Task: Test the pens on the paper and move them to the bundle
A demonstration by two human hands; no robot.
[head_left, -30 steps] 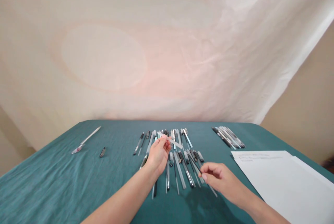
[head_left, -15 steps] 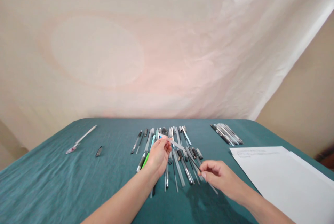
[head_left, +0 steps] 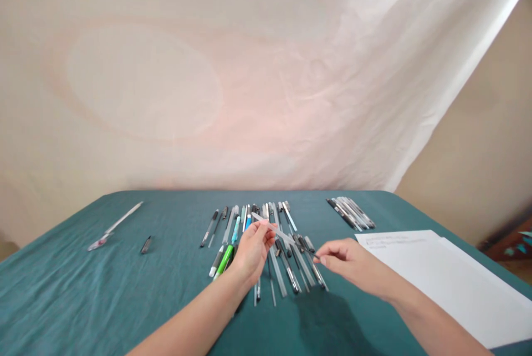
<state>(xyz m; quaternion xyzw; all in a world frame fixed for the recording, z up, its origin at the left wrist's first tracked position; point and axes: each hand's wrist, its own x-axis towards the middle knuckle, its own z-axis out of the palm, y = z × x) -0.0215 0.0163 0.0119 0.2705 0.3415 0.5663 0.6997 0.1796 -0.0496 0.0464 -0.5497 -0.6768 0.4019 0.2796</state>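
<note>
My left hand [head_left: 254, 249] is closed around a clear pen barrel [head_left: 283, 235], which slants down to the right above the pens. Between thumb and fingertips, my right hand [head_left: 347, 264] pinches a thin dark ink refill [head_left: 308, 252]. The refill lines up with the barrel's lower right end; how far it sits inside I cannot tell. Beneath both hands lie several pen parts in rows: clear barrels [head_left: 277, 275], refills and dark caps. By my left wrist are a green pen [head_left: 224, 260] and a white-tipped dark pen [head_left: 216, 262].
A row of pens [head_left: 351, 213] lies at the back right, beyond white paper sheets [head_left: 440, 284] with some writing. On the left are a dark pen cap [head_left: 146, 245] and a long pale item with a pinkish end [head_left: 115, 227]. Green cloth [head_left: 75, 289] covers the table.
My right hand has moved up and left, nearer my left hand, and less of the refill shows between them. The view has shifted slightly right.
</note>
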